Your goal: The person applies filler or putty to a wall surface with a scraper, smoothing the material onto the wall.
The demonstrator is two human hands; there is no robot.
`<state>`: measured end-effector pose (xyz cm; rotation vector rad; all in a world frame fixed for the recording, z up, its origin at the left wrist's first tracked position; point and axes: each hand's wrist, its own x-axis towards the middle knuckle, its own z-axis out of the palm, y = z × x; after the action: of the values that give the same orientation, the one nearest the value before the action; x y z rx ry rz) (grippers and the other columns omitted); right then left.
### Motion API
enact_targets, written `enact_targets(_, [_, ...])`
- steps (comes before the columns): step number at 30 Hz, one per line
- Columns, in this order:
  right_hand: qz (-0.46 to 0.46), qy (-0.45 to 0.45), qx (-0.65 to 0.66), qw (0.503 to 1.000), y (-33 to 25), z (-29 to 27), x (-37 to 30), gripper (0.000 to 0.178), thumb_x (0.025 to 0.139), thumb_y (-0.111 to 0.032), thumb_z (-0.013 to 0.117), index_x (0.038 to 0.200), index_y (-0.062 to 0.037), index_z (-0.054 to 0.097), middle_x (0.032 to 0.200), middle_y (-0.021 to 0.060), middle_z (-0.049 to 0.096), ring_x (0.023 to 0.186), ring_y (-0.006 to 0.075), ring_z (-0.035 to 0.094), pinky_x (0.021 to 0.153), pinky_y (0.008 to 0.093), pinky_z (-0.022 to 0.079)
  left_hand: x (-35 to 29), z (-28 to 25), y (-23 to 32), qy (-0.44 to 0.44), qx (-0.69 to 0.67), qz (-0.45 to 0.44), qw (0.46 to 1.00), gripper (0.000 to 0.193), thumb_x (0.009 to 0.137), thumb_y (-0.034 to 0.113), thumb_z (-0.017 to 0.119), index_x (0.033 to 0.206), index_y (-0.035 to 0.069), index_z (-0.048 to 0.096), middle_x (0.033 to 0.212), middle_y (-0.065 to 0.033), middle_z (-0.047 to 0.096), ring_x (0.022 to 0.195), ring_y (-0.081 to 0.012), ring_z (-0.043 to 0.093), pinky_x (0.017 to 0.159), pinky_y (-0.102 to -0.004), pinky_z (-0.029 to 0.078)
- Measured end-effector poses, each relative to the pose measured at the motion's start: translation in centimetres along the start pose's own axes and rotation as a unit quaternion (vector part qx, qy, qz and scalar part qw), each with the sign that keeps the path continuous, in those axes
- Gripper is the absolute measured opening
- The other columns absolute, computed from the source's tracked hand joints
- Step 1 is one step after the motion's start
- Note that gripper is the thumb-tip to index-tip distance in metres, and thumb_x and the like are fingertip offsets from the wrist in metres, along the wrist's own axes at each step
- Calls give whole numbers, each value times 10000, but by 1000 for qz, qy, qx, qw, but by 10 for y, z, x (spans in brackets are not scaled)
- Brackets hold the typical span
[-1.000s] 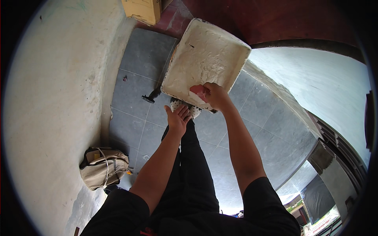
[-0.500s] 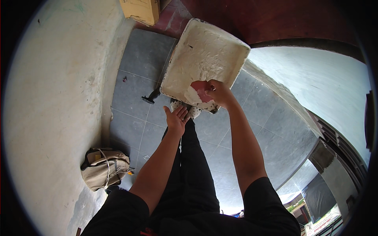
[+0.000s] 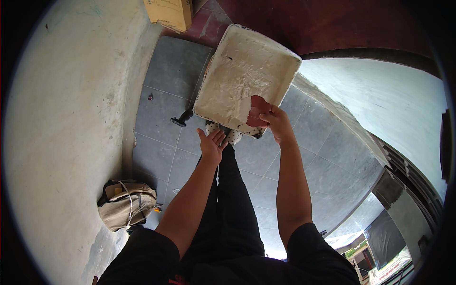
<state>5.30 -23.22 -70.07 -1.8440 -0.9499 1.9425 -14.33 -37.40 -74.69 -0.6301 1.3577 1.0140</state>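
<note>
In my right hand I grip a red flat spreader by its right side, fingers closed on it. It is over the near right part of a shallow off-white tray, its left edge against the pale paste that coats the tray's bottom. Whether the lower edge touches the tray I cannot tell. My left hand is held palm up with its fingers stretched out, empty, just this side of the tray's near edge.
My feet in dotted footwear are at the tray's near side. A black tool-like object lies left of it on grey tiles. A tan bag leans by the left wall; a cardboard box stands far left.
My right hand and the spreader have moved to the right. The lump of pale paste on the spreader's left part no longer shows there. My left hand has stayed nearly still.
</note>
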Motion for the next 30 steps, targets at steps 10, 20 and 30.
enact_targets(10, [2, -74, 235, 969, -16, 0, -24, 342, 902, -15, 643, 1241, 20, 607, 1093, 76, 685, 945, 167, 659, 789, 320, 529, -5, -5, 3, -10, 15, 8, 1000, 1051, 924, 812, 161, 1446, -62, 419, 1465, -211, 482, 1379, -337, 427, 1150, -511, 314])
enact_targets(20, [-7, -78, 274, 958, -28, 0, -51, 401, 917, -6, 598, 1312, 43, 552, 1129, 99, 674, 967, 185, 667, 813, 334, 542, -21, -11, 8, -19, 33, 15, 999, 1020, 932, 803, 181, 1414, -49, 465, 1416, -195, 528, 1350, -320, 462, 1132, -507, 338])
enact_targets(30, [-143, -140, 429, 881, -105, -23, -175, 461, 938, -8, 570, 1388, 40, 481, 1240, 122, 643, 1097, 225, 659, 947, 374, 538, -104, -1, 52, -22, 77, 93, 992, 945, 941, 788, 246, 1324, -15, 567, 1280, -136, 637, 1176, -255, 583, 984, -415, 449])
